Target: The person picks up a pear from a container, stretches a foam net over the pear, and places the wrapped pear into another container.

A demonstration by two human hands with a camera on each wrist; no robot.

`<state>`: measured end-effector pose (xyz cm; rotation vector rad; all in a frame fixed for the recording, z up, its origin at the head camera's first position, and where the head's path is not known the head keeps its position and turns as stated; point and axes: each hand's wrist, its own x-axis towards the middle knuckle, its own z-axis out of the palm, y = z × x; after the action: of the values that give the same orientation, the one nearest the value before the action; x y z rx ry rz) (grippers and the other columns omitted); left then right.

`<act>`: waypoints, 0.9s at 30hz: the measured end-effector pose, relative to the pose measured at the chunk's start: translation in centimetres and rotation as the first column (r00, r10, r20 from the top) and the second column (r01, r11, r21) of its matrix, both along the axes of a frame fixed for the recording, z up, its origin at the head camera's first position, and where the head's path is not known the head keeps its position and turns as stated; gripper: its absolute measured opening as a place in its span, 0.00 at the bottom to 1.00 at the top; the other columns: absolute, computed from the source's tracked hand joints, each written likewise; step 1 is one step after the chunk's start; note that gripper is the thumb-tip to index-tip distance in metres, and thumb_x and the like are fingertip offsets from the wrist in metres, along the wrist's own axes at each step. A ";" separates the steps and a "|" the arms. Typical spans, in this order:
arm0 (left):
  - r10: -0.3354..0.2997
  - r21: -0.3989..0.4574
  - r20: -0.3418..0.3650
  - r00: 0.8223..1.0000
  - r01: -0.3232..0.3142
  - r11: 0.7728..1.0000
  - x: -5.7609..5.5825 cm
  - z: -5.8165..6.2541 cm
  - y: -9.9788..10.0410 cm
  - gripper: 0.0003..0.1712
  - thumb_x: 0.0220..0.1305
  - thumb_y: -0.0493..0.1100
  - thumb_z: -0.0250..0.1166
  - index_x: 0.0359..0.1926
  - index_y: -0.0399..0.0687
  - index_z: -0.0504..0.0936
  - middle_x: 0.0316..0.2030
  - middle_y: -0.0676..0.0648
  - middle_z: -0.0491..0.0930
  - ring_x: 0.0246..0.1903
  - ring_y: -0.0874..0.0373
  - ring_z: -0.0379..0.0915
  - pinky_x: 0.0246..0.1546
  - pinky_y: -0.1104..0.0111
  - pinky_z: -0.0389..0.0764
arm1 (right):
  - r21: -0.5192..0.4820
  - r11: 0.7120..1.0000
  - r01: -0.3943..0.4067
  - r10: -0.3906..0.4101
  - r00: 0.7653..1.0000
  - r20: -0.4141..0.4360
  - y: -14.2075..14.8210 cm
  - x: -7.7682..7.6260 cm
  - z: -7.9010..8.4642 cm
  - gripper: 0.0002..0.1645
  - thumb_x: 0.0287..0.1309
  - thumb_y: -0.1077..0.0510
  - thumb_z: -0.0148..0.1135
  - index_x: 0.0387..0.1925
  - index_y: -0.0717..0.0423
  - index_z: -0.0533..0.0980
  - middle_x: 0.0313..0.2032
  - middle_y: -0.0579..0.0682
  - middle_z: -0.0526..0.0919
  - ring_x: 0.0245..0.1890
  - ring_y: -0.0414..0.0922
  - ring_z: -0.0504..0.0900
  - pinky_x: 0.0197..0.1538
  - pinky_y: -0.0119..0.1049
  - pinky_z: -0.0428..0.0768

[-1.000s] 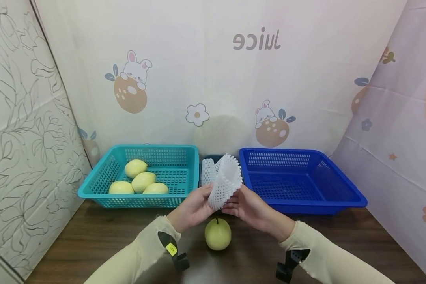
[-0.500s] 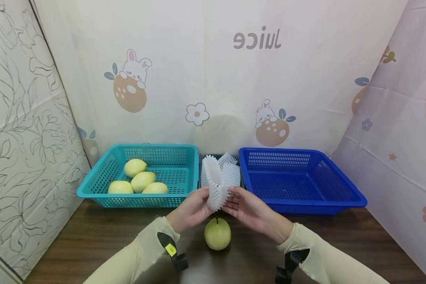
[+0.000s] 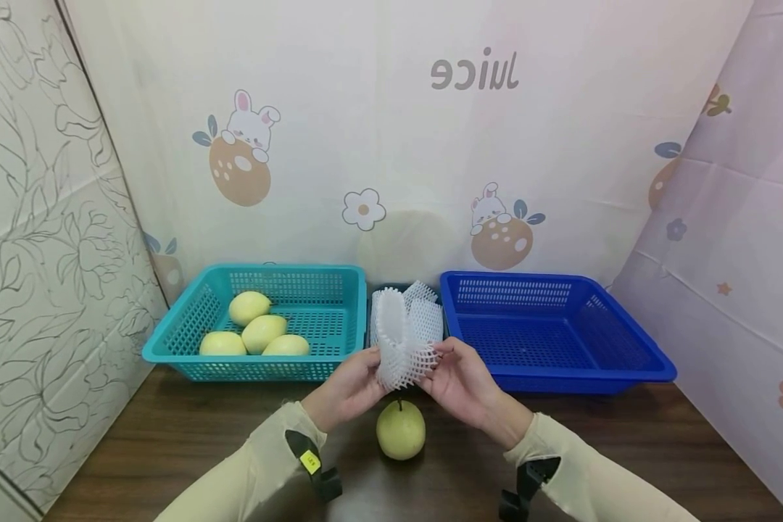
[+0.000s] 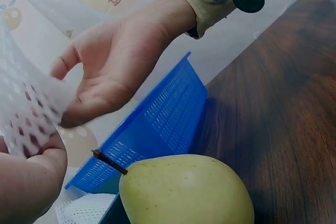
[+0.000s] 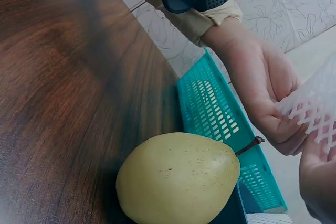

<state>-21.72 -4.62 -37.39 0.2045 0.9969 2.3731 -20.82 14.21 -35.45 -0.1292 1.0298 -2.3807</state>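
Note:
Both hands hold a white foam net sleeve (image 3: 396, 355) above the table, its near end pulled wide. My left hand (image 3: 350, 388) pinches the sleeve's left side between thumb and fingers. On the right side, my right hand (image 3: 460, 380) pinches the edge and stretches the mesh. Just below the hands a yellow-green pear (image 3: 401, 430) stands on the table, stem up. The same pear (image 4: 186, 190) is large in the left wrist view, and the pear (image 5: 178, 179) also fills the lower part of the right wrist view.
A teal basket (image 3: 254, 370) with several pears (image 3: 264, 333) stands at the left. To the right is a blue basket (image 3: 561, 373). Between them, more foam net sleeves (image 3: 425, 319) lie in a dark container behind the hands. A printed curtain (image 3: 404, 145) closes off the back.
The foam net sleeve has turned from leaning right to facing the pear end-on, and its near end has widened. The right hand has shifted its grip slightly right. The pear has stayed put.

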 end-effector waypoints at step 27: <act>-0.002 -0.159 0.083 0.997 0.015 0.987 0.3 -0.9 -1.5 0.27 0.77 0.48 0.40 0.70 0.40 0.54 0.62 0.40 0.66 0.55 0.52 0.69 0.60 0.54 0.65 | 0.133 0.988 -0.079 0.071 0.996 0.062 1.3 0.6 -1.3 0.17 0.75 0.51 0.36 0.49 0.55 0.68 0.44 0.48 0.82 0.45 0.40 0.80 0.50 0.35 0.75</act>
<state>-21.40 -6.11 -38.34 0.0496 1.1371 2.2616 -20.19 15.50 -36.77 -0.0494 1.1353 -2.2270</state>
